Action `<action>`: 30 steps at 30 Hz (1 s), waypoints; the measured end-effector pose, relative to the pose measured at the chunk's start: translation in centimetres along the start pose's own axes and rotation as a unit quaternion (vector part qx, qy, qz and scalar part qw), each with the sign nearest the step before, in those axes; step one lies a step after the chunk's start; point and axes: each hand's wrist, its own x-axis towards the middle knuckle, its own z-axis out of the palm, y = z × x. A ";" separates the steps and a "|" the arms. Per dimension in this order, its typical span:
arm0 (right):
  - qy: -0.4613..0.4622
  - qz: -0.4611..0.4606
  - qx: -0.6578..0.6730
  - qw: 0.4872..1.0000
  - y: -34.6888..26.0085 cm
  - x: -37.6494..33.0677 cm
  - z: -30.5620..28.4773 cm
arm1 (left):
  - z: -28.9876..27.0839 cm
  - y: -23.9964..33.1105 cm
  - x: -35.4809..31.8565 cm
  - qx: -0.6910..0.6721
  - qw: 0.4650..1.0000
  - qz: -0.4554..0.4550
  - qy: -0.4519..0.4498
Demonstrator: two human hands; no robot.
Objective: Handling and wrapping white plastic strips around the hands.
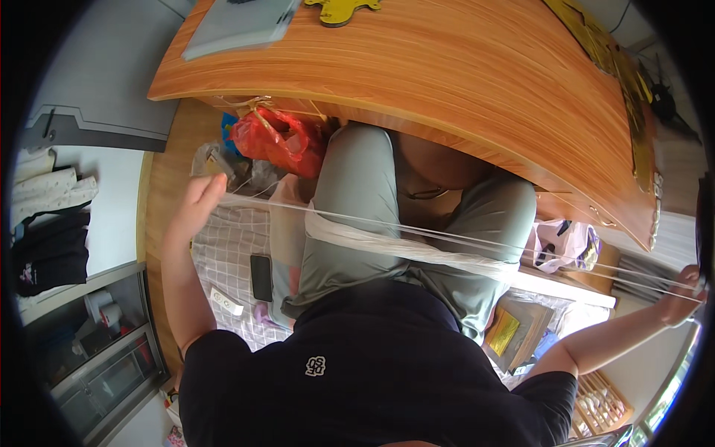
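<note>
Several thin strands of white yarn run taut across the picture between my two hands. My left hand, raised at the left, is closed on one end of them. Out at the right rim, my right hand has the other end round its fingers, which look curled; part of that hand is dim at the edge. Below the strands, a thick off-white skein of yarn stretches over both my thighs in the grey-green trousers. Whether it passes under my legs is hidden.
A wooden desk spans the space ahead, with a yellow board piece and a clear plastic folder on top. Beneath it sit a red plastic bag and a pink-white bag. A phone lies on checked cloth at left.
</note>
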 end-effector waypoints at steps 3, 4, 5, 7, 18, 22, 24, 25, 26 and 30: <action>-0.136 0.161 0.223 0.952 4.9 -3.4 0.4 | 1.0 -3.5 0.0 0.074 0.994 -0.073 -0.025; -0.135 0.160 0.221 0.953 7.1 -5.0 1.8 | 1.2 -5.1 0.2 0.073 0.994 -0.072 -0.028; -0.178 0.172 0.200 0.948 8.7 -6.4 1.8 | 1.4 -6.8 0.5 0.126 0.989 -0.061 -0.040; -0.216 0.183 0.180 0.942 12.1 -8.5 1.8 | 1.8 -9.1 1.0 0.181 0.981 -0.050 -0.053; -0.145 0.179 0.323 0.918 20.1 -11.9 -1.8 | 1.2 -13.1 4.4 0.503 0.859 0.026 -0.097; -0.208 0.245 0.366 0.873 22.6 -13.0 -1.6 | 1.9 -14.1 5.6 0.552 0.825 0.052 -0.108; -0.218 0.253 0.346 0.877 23.5 -13.4 -1.4 | 2.4 -14.5 6.1 0.562 0.814 0.093 -0.112; -0.236 0.245 0.328 0.881 24.0 -13.4 -1.4 | 2.7 -14.5 6.6 0.561 0.814 0.096 -0.113; -0.254 0.238 0.310 0.885 24.3 -13.3 -1.3 | 3.0 -14.6 7.0 0.566 0.814 0.063 -0.115; -0.234 0.242 0.186 0.923 24.2 -12.9 -1.2 | 3.8 -15.2 6.5 0.573 0.819 0.020 0.015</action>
